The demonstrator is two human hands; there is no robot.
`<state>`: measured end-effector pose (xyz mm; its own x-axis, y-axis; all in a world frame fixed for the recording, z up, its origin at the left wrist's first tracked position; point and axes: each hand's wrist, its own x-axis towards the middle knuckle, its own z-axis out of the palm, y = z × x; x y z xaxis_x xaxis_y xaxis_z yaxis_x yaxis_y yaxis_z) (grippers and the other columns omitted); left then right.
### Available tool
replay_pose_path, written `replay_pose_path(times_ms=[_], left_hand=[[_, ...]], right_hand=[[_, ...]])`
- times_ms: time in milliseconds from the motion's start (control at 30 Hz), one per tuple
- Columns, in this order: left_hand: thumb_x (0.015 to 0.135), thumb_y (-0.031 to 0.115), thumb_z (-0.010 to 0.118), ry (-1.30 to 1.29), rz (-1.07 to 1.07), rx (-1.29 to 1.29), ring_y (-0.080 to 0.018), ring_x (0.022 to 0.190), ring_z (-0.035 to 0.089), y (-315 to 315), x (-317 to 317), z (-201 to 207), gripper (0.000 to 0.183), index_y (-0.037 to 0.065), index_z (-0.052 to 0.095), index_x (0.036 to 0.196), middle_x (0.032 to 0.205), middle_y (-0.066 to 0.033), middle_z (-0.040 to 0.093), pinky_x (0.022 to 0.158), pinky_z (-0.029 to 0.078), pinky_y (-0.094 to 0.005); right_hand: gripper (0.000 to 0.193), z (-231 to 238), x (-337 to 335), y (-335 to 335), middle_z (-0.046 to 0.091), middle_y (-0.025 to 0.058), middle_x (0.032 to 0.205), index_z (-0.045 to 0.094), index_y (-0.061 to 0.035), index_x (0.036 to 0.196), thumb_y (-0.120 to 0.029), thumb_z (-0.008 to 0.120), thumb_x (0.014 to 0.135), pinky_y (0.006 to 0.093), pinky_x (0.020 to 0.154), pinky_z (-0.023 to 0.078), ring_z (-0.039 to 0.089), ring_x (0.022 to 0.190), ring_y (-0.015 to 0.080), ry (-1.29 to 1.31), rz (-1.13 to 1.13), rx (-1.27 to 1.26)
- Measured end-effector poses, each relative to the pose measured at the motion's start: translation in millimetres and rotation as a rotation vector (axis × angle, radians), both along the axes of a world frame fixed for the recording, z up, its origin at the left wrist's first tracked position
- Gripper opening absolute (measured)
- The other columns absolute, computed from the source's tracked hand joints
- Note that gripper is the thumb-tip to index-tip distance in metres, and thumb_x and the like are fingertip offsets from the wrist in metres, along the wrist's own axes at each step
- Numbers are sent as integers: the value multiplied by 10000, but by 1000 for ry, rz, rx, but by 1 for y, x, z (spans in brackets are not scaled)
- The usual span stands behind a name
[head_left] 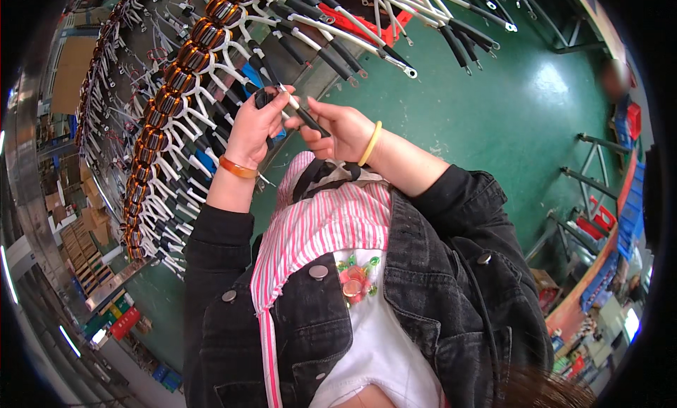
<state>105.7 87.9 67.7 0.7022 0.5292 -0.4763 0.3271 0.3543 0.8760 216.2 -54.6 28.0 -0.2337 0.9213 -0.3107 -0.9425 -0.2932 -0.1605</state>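
A long curved row of copper-wound coils (178,77) sends out many white-sleeved leads, several with black tubing and ring lugs at their tips. My left hand (255,128) is closed with thumb and finger pinching a white-sleeved lead (283,92). A short black piece (263,98) also sits in its grip; its kind is hard to tell. My right hand (342,131) pinches a black sleeve (311,121) in line with that lead, its free end pointing down to the right. The two hands are close together, and the fingers partly hide where lead and sleeve meet.
Ring-lugged leads (409,71) stick out over the green floor (451,112) ahead, with a red bin (349,23) beneath some. A second coil row (92,90) stands at the left. Metal frames (592,168) and blue bins (632,214) are along the right.
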Motion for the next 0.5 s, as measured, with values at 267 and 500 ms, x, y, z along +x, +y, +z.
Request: replay_pose_path(times_ms=[267, 500], left_hand=[[890, 183, 623, 20, -27, 1, -29, 446, 334, 1, 1, 0, 230, 2, 625, 1032, 631, 50, 498, 434, 258, -203], [890, 176, 619, 9, -13, -17, -26, 448, 326, 2, -3, -1, 225, 9, 624, 1042, 646, 51, 504, 435, 254, -204]], right_hand=[[265, -5, -23, 17, 528, 73, 619, 523, -47, 894, -310, 522, 926, 377, 503, 402, 516, 534, 223, -1182, -130, -54], [280, -2, -10, 11, 501, 78, 621, 532, -32, 913, -305, 473, 944, 346, 494, 383, 478, 520, 227, -1021, -177, -38]])
